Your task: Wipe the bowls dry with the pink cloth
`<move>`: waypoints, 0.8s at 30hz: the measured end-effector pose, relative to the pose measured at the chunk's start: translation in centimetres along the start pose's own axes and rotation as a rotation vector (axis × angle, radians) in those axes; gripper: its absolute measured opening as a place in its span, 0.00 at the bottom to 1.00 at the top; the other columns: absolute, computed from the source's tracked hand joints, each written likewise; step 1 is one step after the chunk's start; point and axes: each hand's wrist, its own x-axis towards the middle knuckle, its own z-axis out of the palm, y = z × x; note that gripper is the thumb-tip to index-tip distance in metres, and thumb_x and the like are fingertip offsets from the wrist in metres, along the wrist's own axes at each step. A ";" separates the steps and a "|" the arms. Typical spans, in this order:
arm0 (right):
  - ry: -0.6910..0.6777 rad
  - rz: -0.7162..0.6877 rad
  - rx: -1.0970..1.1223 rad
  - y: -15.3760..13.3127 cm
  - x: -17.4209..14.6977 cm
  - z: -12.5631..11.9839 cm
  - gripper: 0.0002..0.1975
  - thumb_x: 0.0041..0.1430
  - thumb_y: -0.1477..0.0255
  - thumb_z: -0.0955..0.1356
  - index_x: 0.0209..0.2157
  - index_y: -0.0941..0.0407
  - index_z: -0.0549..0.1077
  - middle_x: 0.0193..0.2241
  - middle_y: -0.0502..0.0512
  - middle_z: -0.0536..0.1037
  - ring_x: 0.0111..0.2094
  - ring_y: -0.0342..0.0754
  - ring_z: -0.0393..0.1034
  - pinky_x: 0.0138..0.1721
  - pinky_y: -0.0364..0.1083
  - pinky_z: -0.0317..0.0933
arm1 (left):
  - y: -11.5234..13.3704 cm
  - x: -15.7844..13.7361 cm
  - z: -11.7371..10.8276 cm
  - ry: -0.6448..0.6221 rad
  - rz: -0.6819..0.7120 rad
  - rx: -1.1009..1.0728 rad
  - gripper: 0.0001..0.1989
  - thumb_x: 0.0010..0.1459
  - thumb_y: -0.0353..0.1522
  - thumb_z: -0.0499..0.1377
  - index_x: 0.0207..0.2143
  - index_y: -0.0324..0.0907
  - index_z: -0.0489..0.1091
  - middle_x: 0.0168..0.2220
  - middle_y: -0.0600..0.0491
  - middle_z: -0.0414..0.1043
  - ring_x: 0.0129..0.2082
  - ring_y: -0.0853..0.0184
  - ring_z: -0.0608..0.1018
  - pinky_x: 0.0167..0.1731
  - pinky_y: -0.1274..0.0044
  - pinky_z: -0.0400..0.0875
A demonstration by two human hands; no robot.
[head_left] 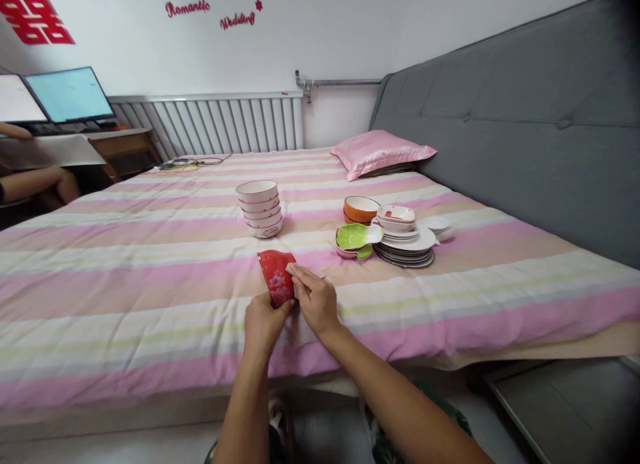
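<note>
A red bowl [278, 277] with a pink flower pattern is tipped on its side above the striped bed sheet. My left hand [265, 321] grips its lower rim, thumb on the outer wall. Pressed against the bowl's right side is a white cloth or tissue [291, 269], pinched in the closed fingers of my right hand [316, 296]. Part of the cloth is hidden under that hand. Just beyond the bowl stands a stack of white bowls [260, 211] with red patterns.
To the right are orange bowls [361, 208], a green vegetable-shaped dish [356, 236], small rectangular dishes [396, 215] and stacked plates [407, 256]. A pink pillow [383, 152] lies near the grey headboard [510, 97]. Cables [193, 162] lie at the far left; another person's arm [15, 131] shows beside monitors.
</note>
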 end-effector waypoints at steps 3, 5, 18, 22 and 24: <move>-0.001 -0.003 -0.006 0.0 0.0 0.0 0.18 0.63 0.74 0.61 0.52 0.49 0.71 0.48 0.48 0.77 0.53 0.44 0.69 0.57 0.46 0.61 | -0.3 0.2 0.0 -0.004 0.012 0.010 0.10 0.40 0.36 0.63 0.26 0.41 0.77 0.24 0.49 0.77 0.29 0.58 0.77 0.27 0.75 0.65; -0.002 -0.004 -0.005 0.0 0.0 0.0 0.18 0.63 0.74 0.61 0.52 0.49 0.71 0.49 0.49 0.76 0.53 0.45 0.69 0.57 0.46 0.61 | -0.6 0.4 0.1 -0.005 0.017 -0.045 0.10 0.39 0.36 0.64 0.27 0.41 0.77 0.24 0.49 0.77 0.29 0.58 0.77 0.27 0.75 0.66; -0.011 -0.029 0.017 -0.4 -0.2 0.2 0.17 0.64 0.72 0.60 0.52 0.50 0.71 0.50 0.49 0.75 0.54 0.44 0.67 0.57 0.45 0.61 | 2.0 -0.7 0.0 -0.029 -0.047 -0.676 0.19 0.29 0.36 0.72 0.27 0.35 0.76 0.27 0.49 0.77 0.26 0.66 0.75 0.31 0.77 0.68; -0.015 -0.031 0.005 -0.4 -0.2 0.1 0.17 0.64 0.72 0.60 0.52 0.52 0.71 0.50 0.51 0.75 0.54 0.44 0.68 0.57 0.45 0.61 | 2.5 -0.9 -0.2 0.023 -0.079 -0.760 0.22 0.29 0.38 0.72 0.27 0.34 0.76 0.24 0.50 0.76 0.24 0.68 0.74 0.28 0.77 0.68; -0.015 -0.031 0.000 -0.5 -0.2 0.0 0.17 0.64 0.72 0.60 0.52 0.52 0.72 0.50 0.52 0.75 0.54 0.45 0.68 0.57 0.45 0.61 | 2.8 -1.0 -0.2 0.036 -0.085 -0.815 0.23 0.30 0.39 0.72 0.28 0.33 0.76 0.24 0.50 0.76 0.23 0.70 0.73 0.28 0.78 0.68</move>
